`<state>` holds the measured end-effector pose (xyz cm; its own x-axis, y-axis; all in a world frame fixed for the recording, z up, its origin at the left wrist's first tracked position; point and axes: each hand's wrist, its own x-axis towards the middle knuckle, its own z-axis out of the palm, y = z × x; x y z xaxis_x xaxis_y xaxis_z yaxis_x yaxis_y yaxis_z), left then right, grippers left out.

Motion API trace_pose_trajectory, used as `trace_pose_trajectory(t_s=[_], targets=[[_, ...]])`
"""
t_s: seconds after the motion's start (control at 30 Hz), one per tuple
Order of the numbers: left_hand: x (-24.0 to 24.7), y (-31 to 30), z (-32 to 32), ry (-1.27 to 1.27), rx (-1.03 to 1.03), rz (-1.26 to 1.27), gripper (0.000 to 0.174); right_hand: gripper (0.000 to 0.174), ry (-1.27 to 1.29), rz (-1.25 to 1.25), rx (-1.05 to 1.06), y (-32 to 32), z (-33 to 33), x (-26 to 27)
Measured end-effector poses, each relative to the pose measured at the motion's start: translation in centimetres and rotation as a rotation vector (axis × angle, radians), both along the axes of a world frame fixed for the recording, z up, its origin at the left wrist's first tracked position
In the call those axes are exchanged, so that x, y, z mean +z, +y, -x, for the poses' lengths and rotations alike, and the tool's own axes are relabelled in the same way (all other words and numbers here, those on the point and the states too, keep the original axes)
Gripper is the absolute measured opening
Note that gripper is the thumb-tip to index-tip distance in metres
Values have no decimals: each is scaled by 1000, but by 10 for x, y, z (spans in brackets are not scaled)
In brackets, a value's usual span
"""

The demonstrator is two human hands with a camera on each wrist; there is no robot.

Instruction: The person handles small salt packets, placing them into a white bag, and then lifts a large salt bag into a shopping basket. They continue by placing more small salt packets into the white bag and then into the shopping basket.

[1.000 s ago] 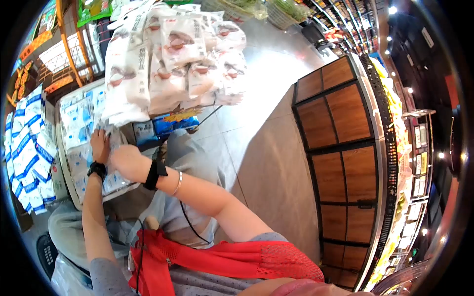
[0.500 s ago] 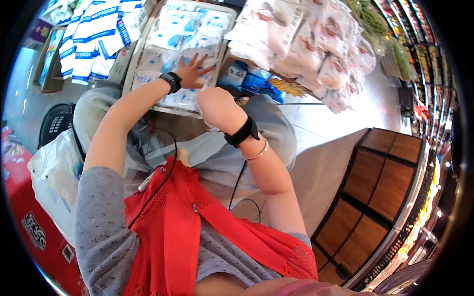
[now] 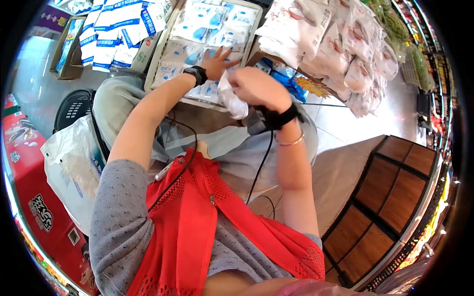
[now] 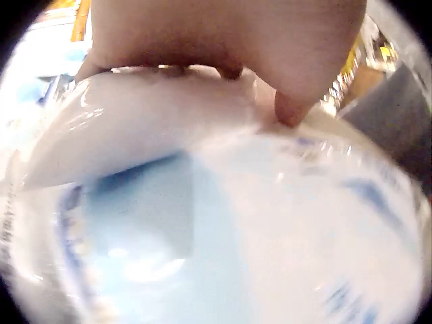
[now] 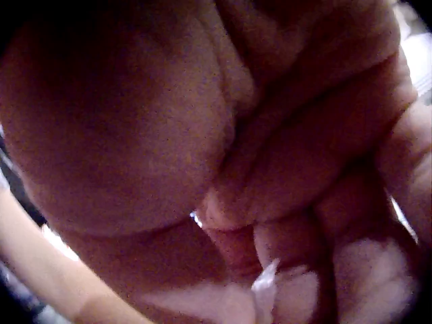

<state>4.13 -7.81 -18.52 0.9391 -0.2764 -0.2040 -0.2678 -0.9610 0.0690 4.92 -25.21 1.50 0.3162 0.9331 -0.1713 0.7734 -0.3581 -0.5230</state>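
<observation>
My left hand [image 3: 217, 65] rests with spread fingers on white-and-blue plastic packets in a shallow tray [image 3: 157, 58]. In the left wrist view, its fingers [image 4: 290, 111] touch the top of a glossy white-and-blue packet [image 4: 202, 229]. Just right of it, my right hand [image 3: 259, 89] has curled fingers and pinches a white plastic packet [image 3: 233, 101], which hangs by the tray's near right corner. The right wrist view is mostly palm; a small bit of white plastic [image 5: 265, 293] shows between thumb and fingers.
White bags with a brown print [image 3: 291, 29] are heaped right of the tray. Blue-and-white packets [image 3: 116, 37] lie to its left. A blue package [image 3: 291, 86] sits under the heap. Black cables hang before my body, and a wooden-panelled stand [image 3: 380, 192] is on the right.
The head view has swung, so the tray sits farther right in it. My left fingers have spread out over the packets. My right hand has drawn the white packet into view beside the left hand.
</observation>
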Motion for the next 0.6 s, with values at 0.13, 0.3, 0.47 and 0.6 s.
trace_pose_trajectory(t_s=[0.13,0.3,0.47,0.6], targets=[[46,5,-1,383,254,1239,46,14,288,-165,149,2,-20,27],[142,-7,59,635,774,2339,68,8,836,-221,-40,-9,-21,55],[145,-11,107,543,496,2402,58,7,1065,-614,-147,-9,-16,42],[161,-21,138,444,663,2407,44,7,1208,-735,-252,2,-9,38]])
